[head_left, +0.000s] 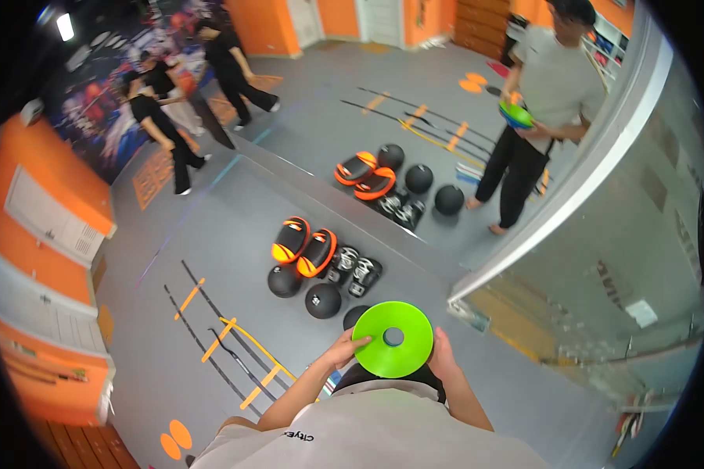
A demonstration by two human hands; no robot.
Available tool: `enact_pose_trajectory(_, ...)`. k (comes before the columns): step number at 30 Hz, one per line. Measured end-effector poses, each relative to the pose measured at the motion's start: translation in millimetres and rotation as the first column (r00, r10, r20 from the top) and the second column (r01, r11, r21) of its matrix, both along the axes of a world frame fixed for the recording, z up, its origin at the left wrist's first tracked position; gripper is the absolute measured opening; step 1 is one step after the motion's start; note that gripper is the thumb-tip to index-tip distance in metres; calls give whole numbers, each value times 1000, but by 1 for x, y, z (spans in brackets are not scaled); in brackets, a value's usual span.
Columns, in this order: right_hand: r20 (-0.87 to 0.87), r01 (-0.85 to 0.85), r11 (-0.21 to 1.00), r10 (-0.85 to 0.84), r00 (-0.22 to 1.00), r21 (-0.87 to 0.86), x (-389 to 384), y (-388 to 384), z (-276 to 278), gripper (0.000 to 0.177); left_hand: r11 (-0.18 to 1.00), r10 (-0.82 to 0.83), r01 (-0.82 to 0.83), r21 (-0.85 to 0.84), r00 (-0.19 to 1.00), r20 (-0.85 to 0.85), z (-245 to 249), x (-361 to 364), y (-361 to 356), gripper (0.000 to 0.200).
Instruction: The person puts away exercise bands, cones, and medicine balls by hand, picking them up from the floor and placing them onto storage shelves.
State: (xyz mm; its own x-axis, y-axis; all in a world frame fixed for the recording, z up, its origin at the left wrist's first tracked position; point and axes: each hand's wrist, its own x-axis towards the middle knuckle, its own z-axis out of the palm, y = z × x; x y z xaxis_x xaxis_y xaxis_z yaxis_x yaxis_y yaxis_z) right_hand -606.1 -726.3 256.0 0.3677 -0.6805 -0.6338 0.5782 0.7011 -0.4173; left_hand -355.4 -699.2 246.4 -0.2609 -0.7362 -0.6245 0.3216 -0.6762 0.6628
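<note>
Both hands on the green disc (393,339), held at waist ht in front of the torso. Left hand (343,349) has fingers curled over the left rim, right hand (444,358) cups the right edge; each grip is wrapped snug on it. Risk imo: the hold is rim-only, so a slip drops it onto the medicine balls (323,300) on the floor (211,234) below, & it may skid twd the mirror (571,195).

Worn on head, fisheye, facing forward and steeply down; close above left hand (343,349), right hand (444,361) and disc (393,339); floor (211,227) and mirror (446,117) farther ahead.
</note>
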Motion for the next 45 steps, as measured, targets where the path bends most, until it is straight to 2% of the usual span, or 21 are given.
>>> enact_pose_trajectory(2,-274,-328,906,255,927,-269,-10,-5,-30,42,996,83,-80,-41,995,57,9,1,7,49)
enact_pose_trajectory(3,-381,-414,857,287,879,-308,-7,-3,-1,43,992,123,-119,-45,987,101,13,0,15,52)
enact_pose_trajectory(7,-416,-595,709,443,794,-380,-22,-17,-16,57,920,376,-371,-126,927,13,30,-30,61,56)
enact_pose_trajectory(9,-193,-552,768,517,834,-325,-27,-25,2,46,874,468,-474,-103,880,-79,45,-53,80,55)
enact_pose_trajectory(10,-198,-593,730,561,804,-339,-28,-32,8,46,857,498,-512,-60,852,-161,53,-65,92,53)
enact_pose_trajectory(13,32,-766,634,772,635,-110,-16,-44,19,47,747,638,-662,-66,740,-213,43,-97,123,46)
enact_pose_trajectory(15,19,-810,568,820,572,-148,-1,-37,29,49,613,751,-784,-100,617,-237,12,-114,146,52)
enact_pose_trajectory(19,35,-918,321,946,322,-235,28,20,54,46,274,928,-961,-32,273,-253,39,-136,211,49)
enact_pose_trajectory(21,-13,-925,249,965,264,-287,32,53,46,45,178,927,-984,-13,172,-334,68,-153,253,50)
enact_pose_trajectory(26,-61,-959,-42,998,-26,-281,29,135,61,42,-80,917,-994,-80,-42,-396,45,-230,344,55)
enact_pose_trajectory(29,-122,-927,-265,963,-240,-264,24,185,61,42,-317,840,-948,-3,-280,-465,32,-275,389,60)
enact_pose_trajectory(32,-318,-852,-385,907,-277,-355,18,250,72,41,-538,771,-843,6,-494,-402,11,-317,442,62)
enact_pose_trajectory(33,-755,-581,-617,656,-8,-530,13,273,89,41,-589,738,-808,1,-539,-405,22,-332,457,62)
enact_pose_trajectory(34,-834,-262,-843,328,443,-471,8,296,99,42,-669,739,-735,-107,-643,-203,42,-348,468,59)
enact_pose_trajectory(35,-829,-142,-871,381,410,-471,5,317,100,37,-711,684,-668,-222,-730,5,53,-361,481,57)
enact_pose_trajectory(36,-826,-103,-875,400,397,-473,-1,342,92,37,-737,653,-636,-226,-758,4,48,-372,499,57)
enact_pose_trajectory(38,-777,9,-789,603,-180,-614,-19,393,51,32,-709,535,-599,-373,-801,269,31,-396,532,58)
enact_pose_trajectory(40,-788,111,-796,550,-276,-595,-47,445,33,30,-733,459,-558,-389,-828,322,24,-421,561,53)
enact_pose_trajectory(42,-666,-46,-928,300,-683,-371,-77,492,41,34,-647,412,-554,-524,-832,371,9,-442,588,52)
enact_pose_trajectory(44,-638,-5,-915,284,-716,-403,-92,530,24,37,-606,350,-627,-491,-763,543,38,-467,607,54)
enact_pose_trajectory(45,-494,-139,-904,343,-799,-403,-97,549,14,41,-582,295,-651,-487,-727,620,56,-477,615,55)
